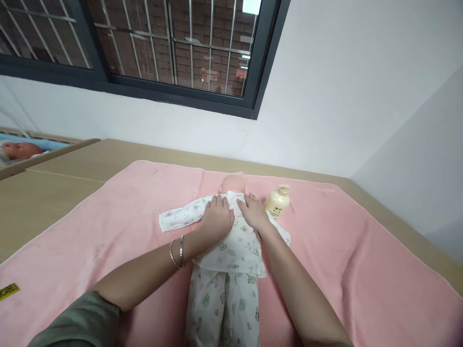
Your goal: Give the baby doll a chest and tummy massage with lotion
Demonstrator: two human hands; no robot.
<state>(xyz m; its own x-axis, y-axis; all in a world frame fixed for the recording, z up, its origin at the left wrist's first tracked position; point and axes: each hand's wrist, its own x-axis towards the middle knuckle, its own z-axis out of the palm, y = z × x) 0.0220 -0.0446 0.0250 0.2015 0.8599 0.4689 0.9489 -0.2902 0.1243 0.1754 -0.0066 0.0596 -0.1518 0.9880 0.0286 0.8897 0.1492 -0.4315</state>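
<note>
A baby doll (pixel 233 184) in white printed pyjamas lies face down on a pink towel (pixel 108 226), its head toward the wall. My left hand (pixel 217 216) lies flat on the doll's upper back, left of the spine. My right hand (pixel 253 210) lies flat on the right shoulder area, fingers pointing at the head. Both hands press on the white printed top (pixel 235 250) without gripping it. Two bangles (pixel 176 251) circle my left wrist. The doll's left sleeve (pixel 179 217) lies stretched out sideways.
A cream pump bottle (pixel 278 200) stands on the towel just right of the doll's shoulder. The towel covers a tan table (pixel 43 193) set against a white wall under a barred window. Another doll (pixel 20 150) lies in a crib at far left. A yellow tag (pixel 9 291) lies at the towel's left edge.
</note>
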